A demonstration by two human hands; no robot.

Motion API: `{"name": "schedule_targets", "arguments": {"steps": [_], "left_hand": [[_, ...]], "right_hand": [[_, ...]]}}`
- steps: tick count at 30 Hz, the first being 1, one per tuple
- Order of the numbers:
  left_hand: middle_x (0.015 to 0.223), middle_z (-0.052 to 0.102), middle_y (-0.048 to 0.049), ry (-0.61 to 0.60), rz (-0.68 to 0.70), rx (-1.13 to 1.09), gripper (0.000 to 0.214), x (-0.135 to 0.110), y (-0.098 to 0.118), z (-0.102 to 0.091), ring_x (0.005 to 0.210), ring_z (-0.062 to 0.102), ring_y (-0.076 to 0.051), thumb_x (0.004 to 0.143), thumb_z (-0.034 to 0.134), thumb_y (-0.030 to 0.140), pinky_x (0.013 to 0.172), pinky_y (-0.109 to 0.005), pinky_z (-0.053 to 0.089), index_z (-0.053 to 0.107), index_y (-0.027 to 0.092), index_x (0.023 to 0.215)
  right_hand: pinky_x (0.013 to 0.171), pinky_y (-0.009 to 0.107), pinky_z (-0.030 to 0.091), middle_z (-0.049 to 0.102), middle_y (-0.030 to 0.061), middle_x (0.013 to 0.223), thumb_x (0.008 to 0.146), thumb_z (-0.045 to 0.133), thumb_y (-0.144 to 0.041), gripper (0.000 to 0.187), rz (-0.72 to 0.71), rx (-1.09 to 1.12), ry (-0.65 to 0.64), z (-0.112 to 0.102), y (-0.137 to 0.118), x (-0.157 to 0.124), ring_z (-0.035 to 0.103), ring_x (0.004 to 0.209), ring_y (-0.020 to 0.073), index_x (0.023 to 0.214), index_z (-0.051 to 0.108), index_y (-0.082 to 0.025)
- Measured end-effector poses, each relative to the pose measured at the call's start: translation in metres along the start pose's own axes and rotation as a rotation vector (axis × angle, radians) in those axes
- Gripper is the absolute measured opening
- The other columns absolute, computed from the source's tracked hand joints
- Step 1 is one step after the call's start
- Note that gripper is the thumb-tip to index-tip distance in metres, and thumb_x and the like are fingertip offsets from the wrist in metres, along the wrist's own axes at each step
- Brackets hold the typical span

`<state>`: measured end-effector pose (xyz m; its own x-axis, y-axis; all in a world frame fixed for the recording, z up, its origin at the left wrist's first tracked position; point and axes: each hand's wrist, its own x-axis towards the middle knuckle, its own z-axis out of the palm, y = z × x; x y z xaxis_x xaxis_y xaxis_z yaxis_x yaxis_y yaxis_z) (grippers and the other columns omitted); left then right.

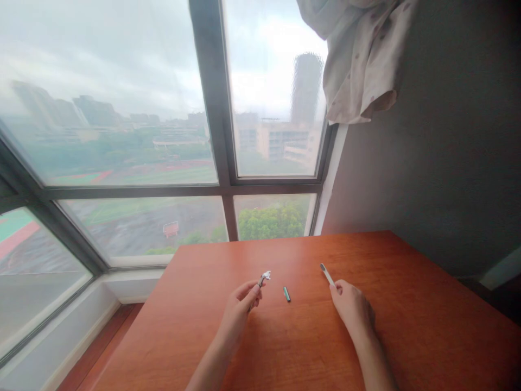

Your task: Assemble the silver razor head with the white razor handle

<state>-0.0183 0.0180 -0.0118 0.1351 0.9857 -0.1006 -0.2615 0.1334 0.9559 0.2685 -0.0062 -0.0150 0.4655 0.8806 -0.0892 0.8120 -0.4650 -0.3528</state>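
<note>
In my left hand (243,302), thumb and fingers pinch a thin dark-handled object with a shiny, uneven silver head (266,275); its exact kind is too small to make out. My right hand (352,305) grips a slim pale stick with a dark tip, which looks like a toothbrush (326,273), pointing away and to the left. Between the two hands, a small dark-green cylinder (287,294) lies on the table, touched by neither. Both held things are above the brown wooden table (309,347), and the fingers partly hide their near ends.
Large windows with grey frames (228,187) rise behind the table's far edge. A pale spotted curtain (358,70) hangs bunched at the upper right, beside a dark grey wall (431,163). To the left is a white ledge (132,285) above a reddish floor.
</note>
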Motion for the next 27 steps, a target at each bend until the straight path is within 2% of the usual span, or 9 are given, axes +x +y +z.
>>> {"name": "schedule_targets", "arguments": {"steps": [4,11,21,24,27], "left_hand": [[0.065,0.056,-0.0018,-0.004,0.004,-0.018,0.04,-0.003,0.003,0.003,0.059,0.044,-0.011,0.069,0.075,0.047,0.056,-0.022,0.033,0.075,0.014,0.091],[0.065,0.055,-0.0016,-0.007,-0.008,-0.011,0.039,-0.004,0.004,0.005,0.06,0.044,-0.011,0.068,0.075,0.047,0.057,-0.022,0.032,0.075,0.014,0.09],[0.065,0.055,-0.0016,-0.022,0.001,0.018,0.04,-0.001,0.0,0.001,0.059,0.044,-0.011,0.07,0.073,0.046,0.055,-0.022,0.03,0.075,0.014,0.094],[0.064,0.055,-0.0013,-0.011,0.004,0.033,0.042,0.0,0.001,0.001,0.058,0.043,-0.011,0.069,0.074,0.047,0.054,-0.022,0.03,0.075,0.014,0.093],[0.064,0.055,-0.0011,-0.005,0.012,0.054,0.042,-0.001,0.003,0.002,0.057,0.044,-0.011,0.069,0.073,0.049,0.054,-0.022,0.03,0.075,0.014,0.092]], "right_hand": [[0.05,0.026,0.032,0.07,0.0063,0.092,0.09,0.042,-0.035,0.026,-0.001,-0.033,0.003,0.003,-0.003,0.0,0.065,0.077,0.022,0.088,0.066,-0.026],[0.05,0.025,0.032,0.064,0.005,0.104,0.088,0.049,-0.034,0.021,-0.016,-0.066,0.047,0.004,-0.006,-0.001,0.064,0.083,0.0198,0.102,0.064,-0.027],[0.051,0.026,0.031,0.063,0.006,0.103,0.091,0.043,-0.028,0.025,-0.007,-0.104,0.064,0.005,-0.007,-0.003,0.063,0.081,0.0196,0.101,0.066,-0.027],[0.058,0.027,0.036,0.063,0.0078,0.102,0.089,0.045,-0.026,0.024,-0.05,-0.111,0.137,0.007,-0.007,-0.002,0.062,0.085,0.0217,0.102,0.066,-0.024],[0.073,0.028,0.041,0.062,0.0091,0.103,0.086,0.051,-0.021,0.029,-0.19,-0.028,0.241,0.014,-0.015,-0.003,0.06,0.094,0.0227,0.112,0.062,-0.021]]}}
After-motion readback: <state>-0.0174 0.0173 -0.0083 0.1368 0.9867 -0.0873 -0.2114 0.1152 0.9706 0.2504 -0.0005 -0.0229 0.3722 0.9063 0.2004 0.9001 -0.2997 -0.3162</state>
